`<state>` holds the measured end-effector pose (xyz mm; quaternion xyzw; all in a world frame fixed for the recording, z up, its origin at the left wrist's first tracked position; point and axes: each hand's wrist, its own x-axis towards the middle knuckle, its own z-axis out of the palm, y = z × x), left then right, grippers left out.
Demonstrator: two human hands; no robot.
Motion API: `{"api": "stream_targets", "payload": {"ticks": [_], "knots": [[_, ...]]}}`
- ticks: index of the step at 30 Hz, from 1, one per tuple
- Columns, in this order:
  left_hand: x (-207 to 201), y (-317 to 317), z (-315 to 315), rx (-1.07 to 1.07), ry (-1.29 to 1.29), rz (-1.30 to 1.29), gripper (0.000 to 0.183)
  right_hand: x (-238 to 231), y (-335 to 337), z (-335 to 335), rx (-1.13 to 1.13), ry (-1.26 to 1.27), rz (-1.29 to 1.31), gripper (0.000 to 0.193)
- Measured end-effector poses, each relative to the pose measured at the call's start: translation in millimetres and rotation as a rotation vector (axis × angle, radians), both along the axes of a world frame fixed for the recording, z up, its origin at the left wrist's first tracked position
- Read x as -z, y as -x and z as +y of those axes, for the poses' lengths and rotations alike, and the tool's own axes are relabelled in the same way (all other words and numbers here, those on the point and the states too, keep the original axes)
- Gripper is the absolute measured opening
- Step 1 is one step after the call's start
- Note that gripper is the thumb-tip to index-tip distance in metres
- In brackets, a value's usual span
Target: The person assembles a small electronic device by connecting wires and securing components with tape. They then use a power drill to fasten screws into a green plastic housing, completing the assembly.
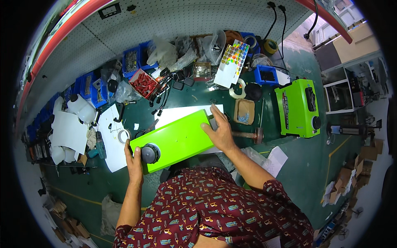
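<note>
A bright green box-shaped case (178,138) lies slanted in front of me, its right end farther from me. A round black cap (150,153) sits near its left end. My left hand (135,162) grips that end, fingers along the edge beside the cap. At the opposite end, my right hand (221,131) holds the case, its thumb on the top face and fingers stretched past the edge. White sheet material (165,117) shows beneath and behind the case. A hammer (248,135) lies just right of my right hand.
Another green case (298,108) with a black handle stands at the right. Behind are a red-parts box (144,84), black cables (165,93), a small cardboard tray (244,111), a sticker sheet (232,62) and blue bins (131,60). A cordless drill (100,145) lies left.
</note>
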<state>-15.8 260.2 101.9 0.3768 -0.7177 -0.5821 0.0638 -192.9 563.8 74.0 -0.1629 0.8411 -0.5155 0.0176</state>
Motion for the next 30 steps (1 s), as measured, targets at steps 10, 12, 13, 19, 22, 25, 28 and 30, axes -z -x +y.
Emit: {"api": "stream_targets", "payload": {"ticks": [10, 12, 13, 19, 22, 25, 28, 30], "knots": [[1, 28, -6, -0.009, -0.120, -0.039, 0.063, 5, 11, -3, -0.173, 0.096, -0.189, 0.059], [0, 32, -8, 0.010, -0.104, -0.043, 0.061, 7, 10, -4, -0.161, 0.105, -0.188, 0.059], [1, 33, -7, -0.010, -0.117, -0.032, 0.060, 9, 8, -5, -0.152, 0.102, -0.186, 0.059], [-2, 36, 0, -0.087, -0.198, -0.046, 0.059, 9, 11, -10, -0.114, 0.111, -0.201, 0.061], [0, 37, 2, -0.111, -0.259, -0.049, 0.058, 12, 17, -6, -0.091, 0.143, -0.235, 0.056], [-9, 37, 5, -0.089, -0.263, -0.051, 0.060, 21, 24, 4, 0.060, 0.328, -0.332, 0.044], [-3, 22, 3, -0.091, -0.310, 0.015, 0.063, 74, 51, 64, 0.381, 0.185, -0.253, 0.019], [18, 7, -11, -0.148, -0.329, 0.097, 0.066, 78, 71, 107, 0.375, -0.163, -0.112, 0.015]]}}
